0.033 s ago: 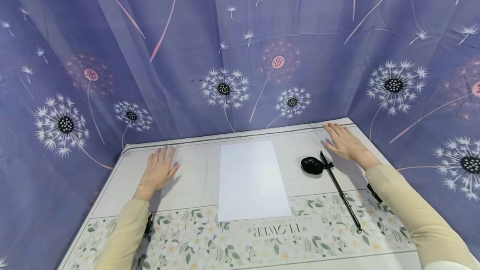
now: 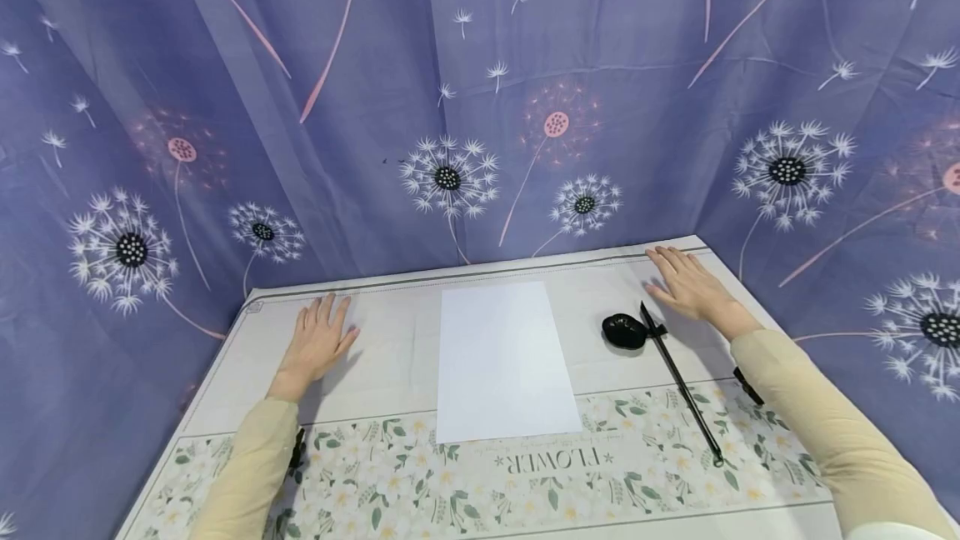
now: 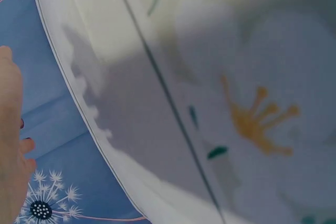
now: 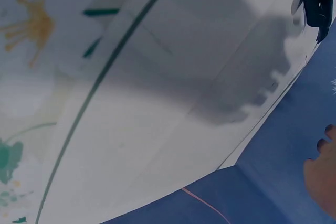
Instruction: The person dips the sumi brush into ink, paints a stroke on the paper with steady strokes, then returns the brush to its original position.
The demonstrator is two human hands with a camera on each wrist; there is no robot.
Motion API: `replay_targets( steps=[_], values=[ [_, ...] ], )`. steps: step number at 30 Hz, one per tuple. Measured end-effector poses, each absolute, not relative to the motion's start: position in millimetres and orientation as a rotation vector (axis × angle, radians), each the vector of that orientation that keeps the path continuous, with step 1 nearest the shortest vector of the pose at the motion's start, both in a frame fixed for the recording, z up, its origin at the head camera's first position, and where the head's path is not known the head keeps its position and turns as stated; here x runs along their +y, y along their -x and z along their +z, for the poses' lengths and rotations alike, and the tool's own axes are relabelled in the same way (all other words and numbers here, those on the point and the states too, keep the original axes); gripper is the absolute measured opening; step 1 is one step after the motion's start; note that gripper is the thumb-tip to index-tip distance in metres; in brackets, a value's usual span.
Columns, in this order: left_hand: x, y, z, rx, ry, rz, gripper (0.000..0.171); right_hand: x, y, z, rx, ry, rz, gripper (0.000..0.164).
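On the left of the table my left hand (image 2: 318, 342) is held palm down with straight, slightly spread fingers and nothing in it; part of it shows at the edge of the left wrist view. My right hand (image 2: 692, 286) is likewise flat and bare near the far right corner. Just to its lower left lies a slim black writing brush (image 2: 686, 394), dark pointed tip away from me and a small loop at the near end. Its upper part crosses a small holder beside a glossy black rounded dish (image 2: 624, 331). Between the hands lies a blank white sheet of paper (image 2: 504, 365).
A white tablecloth (image 2: 382, 357) with a floral band and upside-down "FLOWER" lettering covers the table. Purple dandelion curtains (image 2: 360, 215) hang behind the far edge and along both sides. Both hands cast shadows on the cloth.
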State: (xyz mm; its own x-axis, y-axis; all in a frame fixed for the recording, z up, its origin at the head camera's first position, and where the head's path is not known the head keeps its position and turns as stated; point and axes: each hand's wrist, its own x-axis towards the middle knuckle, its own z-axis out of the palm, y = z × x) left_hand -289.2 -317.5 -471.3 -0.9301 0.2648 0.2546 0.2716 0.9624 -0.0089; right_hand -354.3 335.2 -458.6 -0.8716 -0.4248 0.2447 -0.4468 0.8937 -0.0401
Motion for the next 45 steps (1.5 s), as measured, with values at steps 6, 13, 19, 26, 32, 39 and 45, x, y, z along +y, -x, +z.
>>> replay_targets(
  steps=[6,13,19,26,32,39,45],
  values=[
    [-317,287,-475,-2.874,0.391,-0.069,0.061,333,354,-463,-2.785,-0.678,0.176,0.063],
    [-315,284,-478,-2.847,0.369,-0.157,0.059,330,351,-464,-2.800,-0.662,0.283,0.064],
    [-314,282,-480,-2.829,0.371,-0.229,0.055,327,350,-459,-2.825,-0.633,0.376,0.065],
    [-311,283,-479,-2.835,0.373,-0.297,0.051,325,349,-454,-2.817,-0.615,0.437,0.061],
    [-307,283,-477,-2.835,0.376,-0.344,0.050,325,348,-450,-2.720,-0.636,0.513,0.055],
    [-305,279,-475,-2.855,0.355,-0.350,0.048,327,347,-451,-2.692,-0.652,0.528,0.054],
    [-304,277,-474,-2.855,0.353,-0.403,0.047,328,347,-450,-2.684,-0.650,0.532,0.053]
  ],
)
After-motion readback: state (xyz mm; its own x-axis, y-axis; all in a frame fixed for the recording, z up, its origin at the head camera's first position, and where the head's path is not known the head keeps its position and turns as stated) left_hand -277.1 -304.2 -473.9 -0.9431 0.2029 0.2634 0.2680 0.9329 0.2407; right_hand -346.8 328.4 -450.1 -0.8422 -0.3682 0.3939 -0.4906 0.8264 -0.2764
